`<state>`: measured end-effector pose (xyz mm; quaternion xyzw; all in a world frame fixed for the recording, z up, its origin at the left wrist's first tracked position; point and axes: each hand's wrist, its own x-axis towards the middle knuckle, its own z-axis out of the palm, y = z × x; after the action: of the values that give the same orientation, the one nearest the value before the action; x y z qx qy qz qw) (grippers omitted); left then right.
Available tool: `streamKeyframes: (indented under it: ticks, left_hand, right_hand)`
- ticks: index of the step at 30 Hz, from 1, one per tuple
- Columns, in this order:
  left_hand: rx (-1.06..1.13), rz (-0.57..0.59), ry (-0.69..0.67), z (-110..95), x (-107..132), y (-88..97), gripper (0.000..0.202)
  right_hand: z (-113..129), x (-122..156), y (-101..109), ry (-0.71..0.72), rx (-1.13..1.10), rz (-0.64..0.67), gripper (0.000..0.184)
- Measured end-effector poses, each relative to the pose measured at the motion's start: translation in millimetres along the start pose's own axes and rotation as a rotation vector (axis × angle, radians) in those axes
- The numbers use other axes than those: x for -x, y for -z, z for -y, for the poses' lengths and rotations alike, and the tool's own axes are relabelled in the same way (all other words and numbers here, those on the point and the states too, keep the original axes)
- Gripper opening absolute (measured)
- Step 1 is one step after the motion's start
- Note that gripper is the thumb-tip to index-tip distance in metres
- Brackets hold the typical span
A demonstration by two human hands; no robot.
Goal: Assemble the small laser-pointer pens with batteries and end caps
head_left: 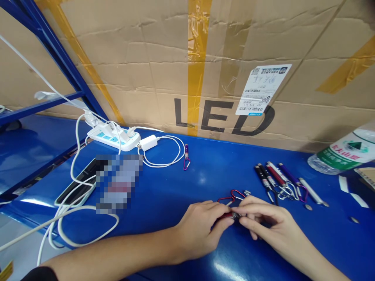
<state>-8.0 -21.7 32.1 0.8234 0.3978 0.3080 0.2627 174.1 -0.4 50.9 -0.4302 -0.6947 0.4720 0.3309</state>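
Note:
Near the front of the blue table, my left hand [202, 228] is closed around a small red keychain flashlight [226, 216], most of it hidden by the fingers. The thumb and fingertips of my right hand [268, 218] pinch its dark end. Just beyond the hands lie red carabiner clips [236, 194] and a small metal piece [247, 192]. Right of them is a row of several similar flashlights [275, 175] in black, red, silver and purple, with carabiners. Beside the row lies a silver tube [310, 190], with a small round metal piece [308, 207] near it.
A purple keychain flashlight [186, 151] lies farther back beside a white charger [149, 143] and cable. A power strip [115, 136], a phone [84, 181] and loose cables occupy the left. A water bottle [341, 154] lies tilted at right. A large cardboard box [152, 70] walls off the back.

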Motion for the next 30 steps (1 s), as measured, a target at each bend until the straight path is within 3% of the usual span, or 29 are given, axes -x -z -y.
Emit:
streamKeyframes:
  ticks: [8, 16, 22, 27, 30]
  left_hand:
    - [-0.018, -0.009, 0.012, -0.6, 1.6, -0.1, 0.02]
    - [0.031, -0.002, 0.033, -1.6, 2.4, 2.6, 0.017]
    - [0.329, -0.055, 0.239, -7.3, 1.3, 4.4, 0.022]
    - [0.606, 0.002, 0.313, -8.5, -1.6, 0.8, 0.019]
    - [0.563, -0.135, 0.359, -6.6, -2.7, 0.9, 0.014]
  right_hand:
    - [-5.4, 2.3, 0.9, 0.017, -0.015, -0.017, 0.014]
    - [-7.2, 2.3, 0.6, 0.015, -0.004, -0.064, 0.014]
    - [-7.3, 2.9, -2.1, 0.099, 0.096, -0.087, 0.012]
    - [-8.2, -2.8, -13.2, 0.263, 0.279, -0.049, 0.009]
    - [-4.6, -8.9, -21.8, 0.234, 0.336, -0.061, 0.013]
